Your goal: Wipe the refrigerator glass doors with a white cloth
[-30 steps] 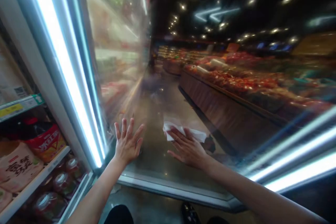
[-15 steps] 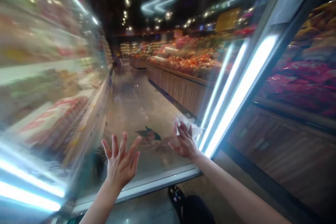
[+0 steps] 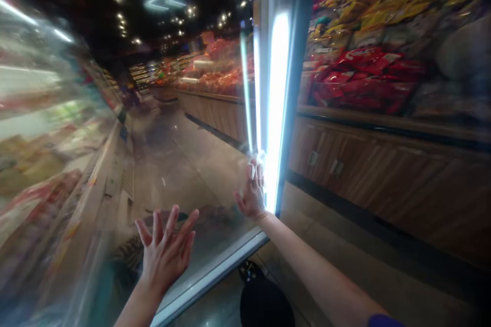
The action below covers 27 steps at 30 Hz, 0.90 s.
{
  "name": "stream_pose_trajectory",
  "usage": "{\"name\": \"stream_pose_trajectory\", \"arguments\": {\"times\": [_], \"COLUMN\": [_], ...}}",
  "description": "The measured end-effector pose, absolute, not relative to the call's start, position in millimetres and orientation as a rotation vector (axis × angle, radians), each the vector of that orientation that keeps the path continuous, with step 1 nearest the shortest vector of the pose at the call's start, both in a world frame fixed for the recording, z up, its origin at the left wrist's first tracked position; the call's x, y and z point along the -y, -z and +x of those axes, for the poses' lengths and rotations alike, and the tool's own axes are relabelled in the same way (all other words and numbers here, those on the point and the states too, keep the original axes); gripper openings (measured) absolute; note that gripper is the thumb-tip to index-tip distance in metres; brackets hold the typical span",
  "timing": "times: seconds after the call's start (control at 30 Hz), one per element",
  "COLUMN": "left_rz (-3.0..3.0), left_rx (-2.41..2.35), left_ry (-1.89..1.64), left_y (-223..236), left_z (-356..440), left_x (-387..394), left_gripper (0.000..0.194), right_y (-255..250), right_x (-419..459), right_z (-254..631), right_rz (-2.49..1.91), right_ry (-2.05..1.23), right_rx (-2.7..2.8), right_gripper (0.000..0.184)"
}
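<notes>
Working from this distant seat, I find the white cloth [image 3: 259,157] at the fingertips of the right hand [image 3: 251,195], beyond the palm as the camera looks, on the pane's right side. That cloth lies close beside the bright light strip [image 3: 276,112], which runs nearly upright just to its right. This is the relation I judge matters most: the right hand and its cloth sit against the pane's lit edge, near the foot of the strip, with most of the glass pane [image 3: 203,173] spreading off to their left. The cloth is bunched and blurred, so I cannot make out a long axis.

The right hand has its fingers pointing up, close together, and its thumb out to the left. I cannot tell whether it merely presses the cloth or also grips a fold. The left hand [image 3: 164,255] is open and holds nothing, fingers spread and pointing upward, lower down and well apart from the cloth; whether its palm touches the glass, I cannot tell. The right hand is plainly the nearer one.

Below both hands, the pale bottom rail [image 3: 215,271] slants up towards the strip's foot, and a dark shoe [image 3: 249,270] shows under it. Beyond the strip, to the right, red packets [image 3: 370,74] are heaped above a wood-sided display [image 3: 379,179].
</notes>
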<state>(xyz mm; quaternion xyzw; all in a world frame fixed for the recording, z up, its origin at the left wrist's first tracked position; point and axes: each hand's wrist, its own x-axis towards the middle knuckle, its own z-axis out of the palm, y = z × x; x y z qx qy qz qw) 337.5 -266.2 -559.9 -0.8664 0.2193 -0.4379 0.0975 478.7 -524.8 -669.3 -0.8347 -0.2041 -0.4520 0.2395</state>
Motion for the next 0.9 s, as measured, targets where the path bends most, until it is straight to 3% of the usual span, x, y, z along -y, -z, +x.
{"name": "stream_pose_trajectory", "arguments": {"times": [0.13,0.33,0.57,0.7,0.9], "left_rz": [-2.581,-2.484,-2.433,-2.455,-2.440], "left_rx": [-0.637,-0.563,-0.399,-0.238,-0.034], "left_ry": [1.325,1.416,1.500,1.554,1.600], "left_y": [555,521,484,466,453], "left_z": [339,332,293,270,233], "left_x": [262,240,181,137,73], "left_gripper": [0.087,0.088,0.087,0.082,0.077], "right_y": [657,583,541,491,439], "right_x": [525,505,436,400,337], "right_z": [474,485,438,438,414], "right_rz": [-2.281,-2.271,-2.145,-2.173,-1.916], "right_ry": [1.265,1.263,1.258,1.247,1.189], "right_rx": [0.637,0.701,1.475,1.514,2.296], "right_gripper": [0.102,0.100,0.071,0.075,0.073]}}
